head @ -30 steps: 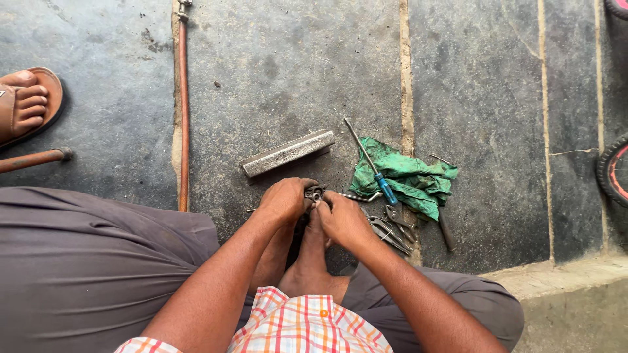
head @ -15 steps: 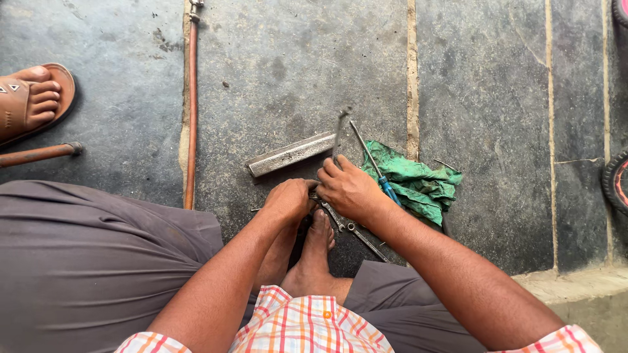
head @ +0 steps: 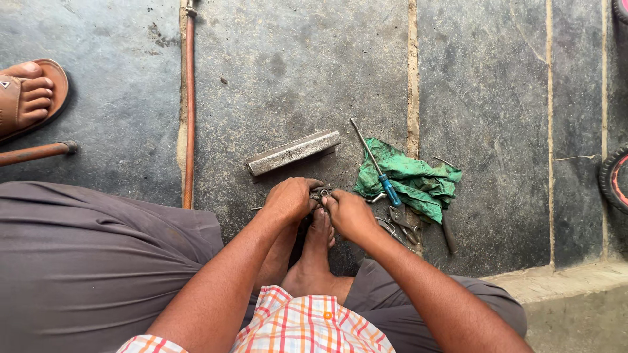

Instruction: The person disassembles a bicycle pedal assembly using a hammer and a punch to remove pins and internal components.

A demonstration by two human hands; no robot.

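Note:
My left hand (head: 290, 199) and my right hand (head: 350, 214) meet over a small dark metal part (head: 320, 193), held just above my bare foot (head: 315, 252). Both hands have their fingers closed on it. What the part is cannot be made out. A grey metal bar (head: 294, 151) lies on the stone floor just beyond my hands. To the right a blue-handled screwdriver (head: 377, 166) rests across a crumpled green cloth (head: 412, 180).
Pliers and other small tools (head: 402, 222) lie by the cloth. A copper-coloured pipe (head: 190, 104) runs along the floor on the left. Another person's sandalled foot (head: 29, 95) is at far left. A tyre edge (head: 615, 178) shows at right. A step (head: 562, 281) borders lower right.
My right hand had reached out toward the screwdriver and bar half a second ago; it has come back to the small part beside my left hand.

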